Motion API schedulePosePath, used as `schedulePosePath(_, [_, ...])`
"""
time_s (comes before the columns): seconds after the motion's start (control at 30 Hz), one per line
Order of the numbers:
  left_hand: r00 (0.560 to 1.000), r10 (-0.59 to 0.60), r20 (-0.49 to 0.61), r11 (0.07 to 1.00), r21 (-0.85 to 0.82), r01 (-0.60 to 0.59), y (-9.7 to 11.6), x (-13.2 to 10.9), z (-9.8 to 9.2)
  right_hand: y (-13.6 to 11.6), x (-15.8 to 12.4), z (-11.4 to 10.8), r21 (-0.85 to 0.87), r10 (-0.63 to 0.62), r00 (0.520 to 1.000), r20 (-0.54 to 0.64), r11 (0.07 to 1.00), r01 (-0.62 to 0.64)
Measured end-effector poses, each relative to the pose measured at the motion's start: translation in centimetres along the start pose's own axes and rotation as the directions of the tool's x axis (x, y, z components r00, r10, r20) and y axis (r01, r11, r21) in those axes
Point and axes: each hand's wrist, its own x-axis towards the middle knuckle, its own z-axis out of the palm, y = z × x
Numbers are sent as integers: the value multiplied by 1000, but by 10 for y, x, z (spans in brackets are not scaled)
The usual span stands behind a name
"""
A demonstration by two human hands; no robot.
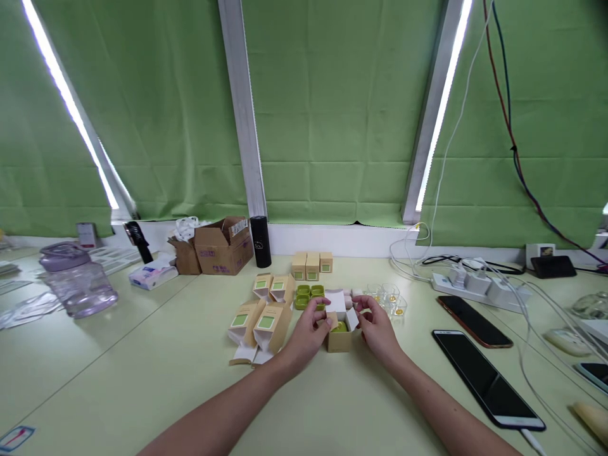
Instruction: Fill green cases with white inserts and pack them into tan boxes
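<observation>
A small brown cardboard box (339, 342) stands upright on the table between my hands, its white-lined top flaps raised. Something green (340, 327) shows inside it. My left hand (308, 332) pinches the flap on the box's left side. On the other side, my right hand (377, 326) has its thumb and fingers closed on the right flap. Behind my left hand sit several square green containers (303, 296). Several clear cups (390, 292) with yellow bits stand past my right hand, near some pale pink pieces (348, 300) partly hidden by the box's lid.
Several flattened-looking brown boxes (272, 324) with green labels lie to the left. Three small closed boxes (312, 265) stand behind. A carton (223, 247), black cylinder (260, 242) and purple jug (78, 282) are farther left. Phones (485, 373), cables and a power strip (479, 288) occupy the right.
</observation>
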Motion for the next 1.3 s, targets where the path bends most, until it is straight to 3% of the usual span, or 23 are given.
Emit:
schedulePosePath(0.57, [999,-29,-40,999,35,30,5,0,6,-22,-11,3,191,72,995,73,978,-85])
schedulePosePath(0.83, [999,-34,-41,998,47,35,6,-1,7,-17,-16,7,170,83,985,154,979,-109])
schedulePosePath(1.3, [999,-24,-43,998,52,26,7,-1,7,-20,-16,9,113,104,979,175,986,-125])
